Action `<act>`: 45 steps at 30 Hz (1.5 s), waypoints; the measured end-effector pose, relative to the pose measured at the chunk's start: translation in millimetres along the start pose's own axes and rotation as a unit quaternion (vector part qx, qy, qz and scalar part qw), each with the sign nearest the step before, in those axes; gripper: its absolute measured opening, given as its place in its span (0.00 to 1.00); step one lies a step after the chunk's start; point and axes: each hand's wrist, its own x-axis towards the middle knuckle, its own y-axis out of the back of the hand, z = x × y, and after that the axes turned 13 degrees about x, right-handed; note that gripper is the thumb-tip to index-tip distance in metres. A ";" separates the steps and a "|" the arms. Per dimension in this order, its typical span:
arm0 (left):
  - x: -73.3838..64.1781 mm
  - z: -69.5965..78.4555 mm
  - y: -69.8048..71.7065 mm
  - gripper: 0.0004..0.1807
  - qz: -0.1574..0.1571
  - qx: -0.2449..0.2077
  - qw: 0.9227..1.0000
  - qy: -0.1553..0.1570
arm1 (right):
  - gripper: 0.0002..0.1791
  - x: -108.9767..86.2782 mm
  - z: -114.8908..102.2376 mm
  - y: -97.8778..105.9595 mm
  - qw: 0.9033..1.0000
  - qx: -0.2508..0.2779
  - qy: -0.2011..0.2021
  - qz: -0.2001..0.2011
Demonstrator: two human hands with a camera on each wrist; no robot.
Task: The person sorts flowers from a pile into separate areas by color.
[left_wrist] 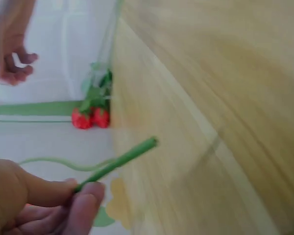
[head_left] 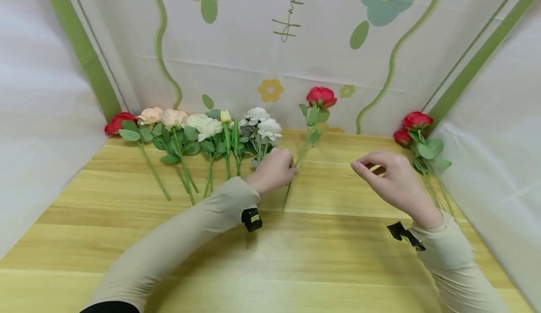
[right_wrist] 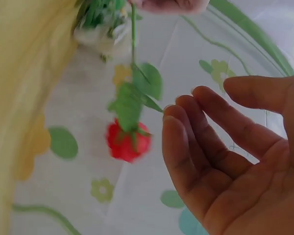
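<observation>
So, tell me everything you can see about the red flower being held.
The red flower looks artificial: layered fabric-like petals, green leaves, slim green stem. The left hand pinches the stem towards its lower end, which is clear of the wood-look table. It slants, bloom toward the printed backdrop; the right hand is apart.

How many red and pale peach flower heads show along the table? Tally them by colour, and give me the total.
Red, round, many-petalled flower heads: 4
Pale peach, ruffled flower heads: 2
Total: 6 visible
</observation>
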 end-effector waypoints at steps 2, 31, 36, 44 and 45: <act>-5.8 -0.9 2.5 0.25 0.022 -0.037 0.999 -0.018 | 0.06 0.8 -2.0 -3.4 0.998 0.044 -0.032 -0.012; -54.1 16.7 13.0 0.04 0.127 -0.299 0.940 -0.105 | 0.16 38.2 -56.7 -62.0 0.953 0.284 -0.103 0.014; -53.8 17.7 15.9 0.04 0.130 -0.270 0.944 -0.135 | 0.13 39.2 -58.0 -62.9 0.951 0.293 -0.087 0.038; -62.4 16.1 24.9 0.06 0.101 -0.223 0.952 -0.183 | 0.08 37.2 -59.7 -62.9 0.954 0.290 -0.037 0.061; -63.0 15.9 25.7 0.06 0.100 -0.218 0.953 -0.185 | 0.07 37.2 -60.3 -63.2 0.955 0.290 -0.031 0.056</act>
